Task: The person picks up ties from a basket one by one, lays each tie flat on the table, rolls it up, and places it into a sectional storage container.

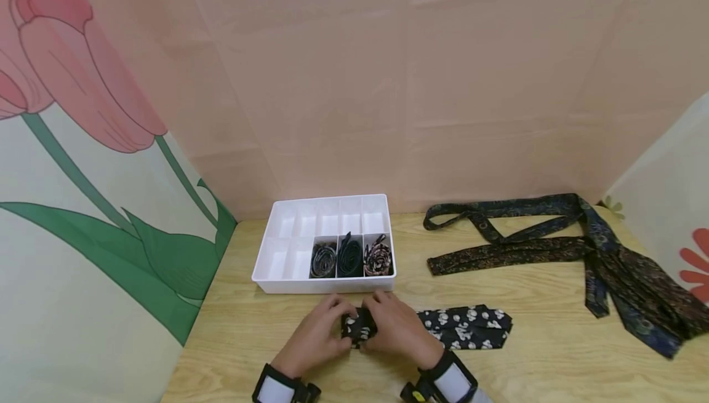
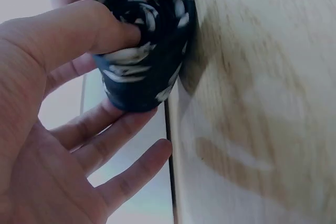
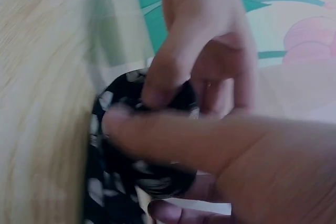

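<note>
Pinching a coiled black-and-white tie (image 1: 359,324) between them, a person's left hand (image 1: 321,334) and right hand (image 1: 397,330) have their fingers curled round it from either side on a wooden table (image 1: 221,341), the left thumb pressed into the coil's end. The tie's flat tail (image 1: 468,327) lies to the right of the right hand. Rolling appears to be the step in hand; the next move likely calls for taking up that tail with the coil snug and even. Just behind sits a white compartment tray (image 1: 324,287), three rolled ties (image 1: 350,259) side by side in its near row. Farther right, a dark blue tie (image 1: 526,207) and a brown-patterned tie (image 1: 509,255) lie overlapping before a pink backdrop (image 1: 421,83).
</note>
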`<state>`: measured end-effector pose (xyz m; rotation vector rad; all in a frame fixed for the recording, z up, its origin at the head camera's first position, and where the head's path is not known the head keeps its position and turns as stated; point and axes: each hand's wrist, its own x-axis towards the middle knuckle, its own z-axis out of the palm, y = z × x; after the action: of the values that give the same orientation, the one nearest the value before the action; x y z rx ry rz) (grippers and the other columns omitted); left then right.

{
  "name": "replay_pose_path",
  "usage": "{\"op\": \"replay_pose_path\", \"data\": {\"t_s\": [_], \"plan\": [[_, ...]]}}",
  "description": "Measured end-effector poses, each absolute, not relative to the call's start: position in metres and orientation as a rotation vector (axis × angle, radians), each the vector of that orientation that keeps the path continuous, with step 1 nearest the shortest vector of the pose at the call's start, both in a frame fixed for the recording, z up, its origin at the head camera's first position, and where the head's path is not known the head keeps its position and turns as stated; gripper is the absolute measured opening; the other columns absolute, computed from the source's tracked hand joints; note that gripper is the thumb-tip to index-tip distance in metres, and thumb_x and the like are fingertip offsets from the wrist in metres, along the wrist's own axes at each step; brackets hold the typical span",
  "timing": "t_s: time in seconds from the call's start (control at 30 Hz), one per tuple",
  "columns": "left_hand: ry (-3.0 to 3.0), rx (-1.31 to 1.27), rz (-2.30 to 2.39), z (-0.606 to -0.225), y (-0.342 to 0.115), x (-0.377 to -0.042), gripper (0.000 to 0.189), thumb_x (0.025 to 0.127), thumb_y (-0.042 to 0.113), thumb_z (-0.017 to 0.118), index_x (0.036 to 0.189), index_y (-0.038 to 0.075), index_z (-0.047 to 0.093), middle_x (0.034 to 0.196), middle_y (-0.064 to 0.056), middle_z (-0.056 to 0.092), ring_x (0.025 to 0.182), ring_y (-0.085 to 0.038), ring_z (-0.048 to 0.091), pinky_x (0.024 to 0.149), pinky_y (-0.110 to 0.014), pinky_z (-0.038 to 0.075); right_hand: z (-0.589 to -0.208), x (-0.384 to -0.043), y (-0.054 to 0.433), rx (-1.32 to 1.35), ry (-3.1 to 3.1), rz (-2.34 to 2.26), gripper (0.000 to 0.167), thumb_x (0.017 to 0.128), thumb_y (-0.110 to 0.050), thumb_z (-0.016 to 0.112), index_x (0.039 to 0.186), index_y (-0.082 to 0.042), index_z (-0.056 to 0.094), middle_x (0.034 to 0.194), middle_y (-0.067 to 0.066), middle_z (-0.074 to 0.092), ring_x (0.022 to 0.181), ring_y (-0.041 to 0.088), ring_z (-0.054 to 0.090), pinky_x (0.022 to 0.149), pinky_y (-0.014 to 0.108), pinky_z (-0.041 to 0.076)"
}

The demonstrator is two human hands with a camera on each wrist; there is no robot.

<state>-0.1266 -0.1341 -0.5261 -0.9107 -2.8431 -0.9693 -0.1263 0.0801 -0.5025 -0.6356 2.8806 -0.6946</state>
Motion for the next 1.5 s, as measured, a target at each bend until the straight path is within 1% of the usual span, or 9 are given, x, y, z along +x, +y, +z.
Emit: {"op": "replay_pose_path", "data": {"t_s": [0.1,0.27,0.5,0.67,0.83,1.0,1.23,1.4,1.5], "plan": [[-2.832,-0.906,-0.969,-0.525,-0.134,-0.127,0.044,0.075,0.012,0.086,0.114,0.026,0.071,0.121,0.008,0.061,0.112,-0.009,0.059,0.097,-0.033,0.056,-0.501,-0.127,0.08,-0.648,2.855,-0.734,0.056,0.069,-0.041,0.096,0.109,-0.016,0.066,0.109,0.0,0.059,0.095,0.016,0.054,0.075,0.033,0.05],[-2.87,-0.948,-0.964,-0.523,-0.129,-0.127,0.054,0.077,0.013,0.086,0.127,0.026,0.069,0.126,0.006,0.062,0.116,-0.011,0.06,0.101,-0.035,0.056,-0.5,-0.13,0.083,-0.598,2.841,-0.674,0.052,0.068,-0.03,0.098,0.106,-0.012,0.067,0.106,0.004,0.057,0.096,0.022,0.054,0.077,0.039,0.05],[-2.883,-0.93,-0.966,-0.524,-0.13,-0.128,0.054,0.079,0.013,0.085,0.13,0.029,0.071,0.124,0.005,0.06,0.114,-0.01,0.058,0.099,-0.033,0.055,-0.498,-0.13,0.084,-0.668,2.849,-0.701,0.054,0.071,-0.037,0.097,0.11,-0.016,0.066,0.11,0.0,0.057,0.1,0.018,0.054,0.082,0.038,0.052],[-2.892,-0.916,-1.043,-0.525,-0.128,-0.127,0.061,0.079,0.013,0.084,0.136,0.026,0.064,0.129,0.006,0.058,0.119,-0.011,0.058,0.103,-0.035,0.055,-0.495,-0.127,0.086,-0.643,2.873,-0.666,0.058,0.065,-0.025,0.1,0.106,-0.011,0.062,0.109,0.005,0.058,0.099,0.024,0.054,0.082,0.042,0.052],[-2.874,-0.934,-1.105,-0.526,-0.127,-0.127,0.053,0.08,0.011,0.082,0.128,0.027,0.066,0.126,0.008,0.057,0.116,-0.01,0.059,0.101,-0.032,0.055,-0.495,-0.128,0.09,-0.647,2.848,-0.639,0.07,0.062,-0.032,0.102,0.115,-0.008,0.063,0.114,0.008,0.059,0.103,0.027,0.056,0.086,0.045,0.053],[-2.854,-0.904,-1.036,-0.522,-0.127,-0.126,0.051,0.078,0.012,0.084,0.124,0.029,0.072,0.123,0.008,0.055,0.114,-0.009,0.054,0.098,-0.032,0.055,-0.493,-0.132,0.093,-0.698,2.749,-0.709,0.061,0.073,-0.04,0.097,0.118,-0.014,0.065,0.119,0.003,0.057,0.106,0.021,0.054,0.087,0.041,0.052],[-2.879,-0.93,-1.186,-0.526,-0.125,-0.123,0.054,0.082,0.01,0.082,0.13,0.026,0.063,0.129,0.008,0.058,0.119,-0.009,0.059,0.104,-0.033,0.055,-0.492,-0.131,0.097,-0.739,2.787,-0.561,0.067,0.065,-0.034,0.101,0.116,-0.009,0.066,0.12,0.009,0.059,0.112,0.03,0.056,0.091,0.047,0.054],[-2.852,-0.885,-1.086,-0.527,-0.128,-0.123,0.051,0.078,0.009,0.084,0.122,0.027,0.069,0.126,0.007,0.056,0.114,-0.01,0.058,0.098,-0.031,0.056,-0.492,-0.131,0.094,-0.778,2.789,-0.634,0.064,0.071,-0.042,0.097,0.119,-0.013,0.064,0.118,0.002,0.058,0.109,0.022,0.055,0.092,0.043,0.053],[-2.826,-0.869,-1.025,-0.527,-0.13,-0.124,0.055,0.075,0.01,0.087,0.124,0.028,0.07,0.125,0.007,0.056,0.114,-0.011,0.058,0.098,-0.033,0.056,-0.493,-0.129,0.092,-0.75,2.798,-0.68,0.058,0.075,-0.038,0.095,0.118,-0.014,0.065,0.115,0.002,0.059,0.105,0.021,0.057,0.086,0.043,0.055]]}}
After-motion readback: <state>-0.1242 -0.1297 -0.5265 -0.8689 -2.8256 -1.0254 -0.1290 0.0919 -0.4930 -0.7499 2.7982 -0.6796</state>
